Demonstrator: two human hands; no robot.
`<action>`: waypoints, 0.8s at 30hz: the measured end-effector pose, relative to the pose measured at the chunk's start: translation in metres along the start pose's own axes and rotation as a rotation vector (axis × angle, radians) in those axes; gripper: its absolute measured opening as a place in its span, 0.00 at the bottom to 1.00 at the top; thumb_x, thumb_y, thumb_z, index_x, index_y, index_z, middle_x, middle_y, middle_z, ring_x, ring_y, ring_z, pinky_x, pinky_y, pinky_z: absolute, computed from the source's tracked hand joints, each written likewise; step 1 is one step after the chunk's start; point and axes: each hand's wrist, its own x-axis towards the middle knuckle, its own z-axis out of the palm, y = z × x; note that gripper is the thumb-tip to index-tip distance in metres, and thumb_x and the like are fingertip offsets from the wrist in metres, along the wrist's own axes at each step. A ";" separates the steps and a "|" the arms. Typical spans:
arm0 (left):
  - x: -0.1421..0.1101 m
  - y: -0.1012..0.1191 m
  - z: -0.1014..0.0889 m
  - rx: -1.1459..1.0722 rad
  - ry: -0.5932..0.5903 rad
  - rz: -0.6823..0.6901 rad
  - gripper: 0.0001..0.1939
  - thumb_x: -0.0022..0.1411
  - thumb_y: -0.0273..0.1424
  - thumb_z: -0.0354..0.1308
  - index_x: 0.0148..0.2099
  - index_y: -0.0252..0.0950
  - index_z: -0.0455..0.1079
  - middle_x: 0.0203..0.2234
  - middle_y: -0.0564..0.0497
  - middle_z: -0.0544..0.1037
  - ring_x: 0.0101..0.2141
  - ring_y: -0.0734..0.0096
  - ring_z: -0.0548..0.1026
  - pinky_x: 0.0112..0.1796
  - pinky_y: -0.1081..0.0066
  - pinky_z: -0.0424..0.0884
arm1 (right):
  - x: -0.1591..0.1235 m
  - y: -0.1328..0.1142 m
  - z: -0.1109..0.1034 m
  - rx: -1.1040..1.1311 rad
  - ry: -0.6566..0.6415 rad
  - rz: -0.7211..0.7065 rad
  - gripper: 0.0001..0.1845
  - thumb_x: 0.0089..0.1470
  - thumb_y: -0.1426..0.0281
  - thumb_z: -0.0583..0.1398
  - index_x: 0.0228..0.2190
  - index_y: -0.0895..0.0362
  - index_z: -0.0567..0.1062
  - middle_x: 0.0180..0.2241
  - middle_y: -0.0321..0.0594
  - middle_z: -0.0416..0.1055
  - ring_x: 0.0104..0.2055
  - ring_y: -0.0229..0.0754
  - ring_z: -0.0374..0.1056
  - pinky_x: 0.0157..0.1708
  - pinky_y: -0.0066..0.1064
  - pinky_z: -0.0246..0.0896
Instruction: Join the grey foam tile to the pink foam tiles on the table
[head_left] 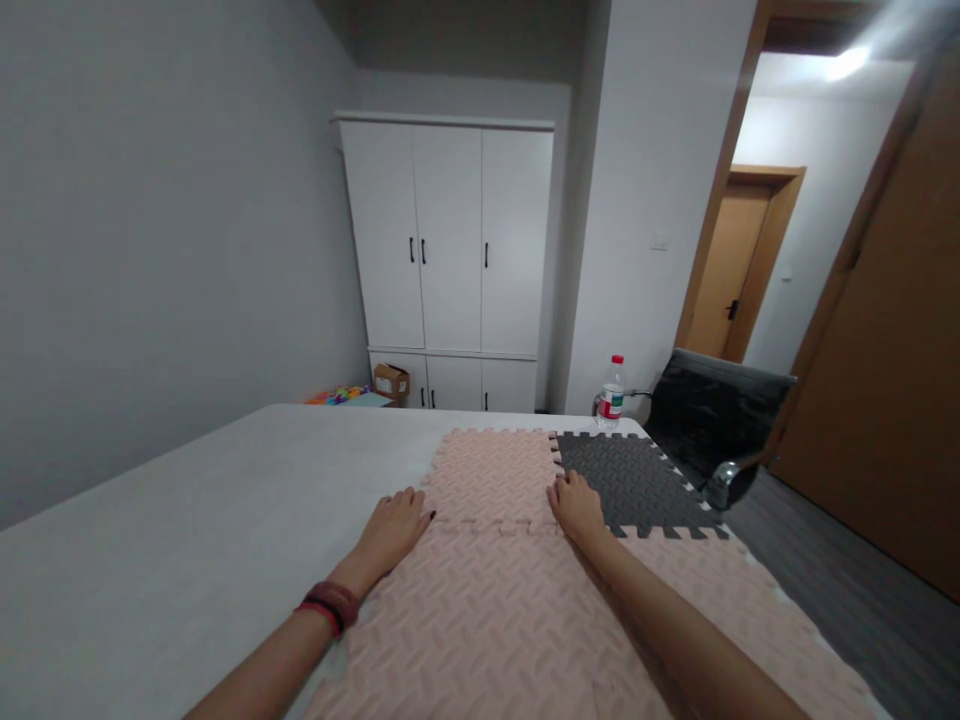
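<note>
A far pink foam mat tile (491, 475) lies on the table between my two hands. My left hand (397, 522) rests palm down at its near left corner, fingers stretched out over the table and the tile's toothed edge. My right hand (577, 508) presses down at its near right corner, beside the seam with a black foam tile (634, 480). Below, a larger pink foam tile (487, 620) meets the far one along a toothed seam. Another pink foam tile (720, 585) is at the right, with pale gaps showing between its teeth and the black tile's.
The white table (187, 560) extends left to the wall. A plastic bottle (611, 395) with a red cap stands at the far right corner. Beyond are a black chair (712, 420), a white cabinet (450, 240) and a cardboard box (391, 381). An open doorway is at the right.
</note>
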 end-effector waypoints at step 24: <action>0.051 0.101 0.003 -0.276 -0.193 0.237 0.30 0.62 0.52 0.31 0.63 0.50 0.44 0.63 0.45 0.47 0.62 0.54 0.45 0.56 0.46 0.42 | 0.022 0.010 -0.018 -0.013 -0.143 -0.130 0.21 0.56 0.59 0.49 0.38 0.58 0.74 0.43 0.49 0.69 0.45 0.48 0.64 0.38 0.36 0.60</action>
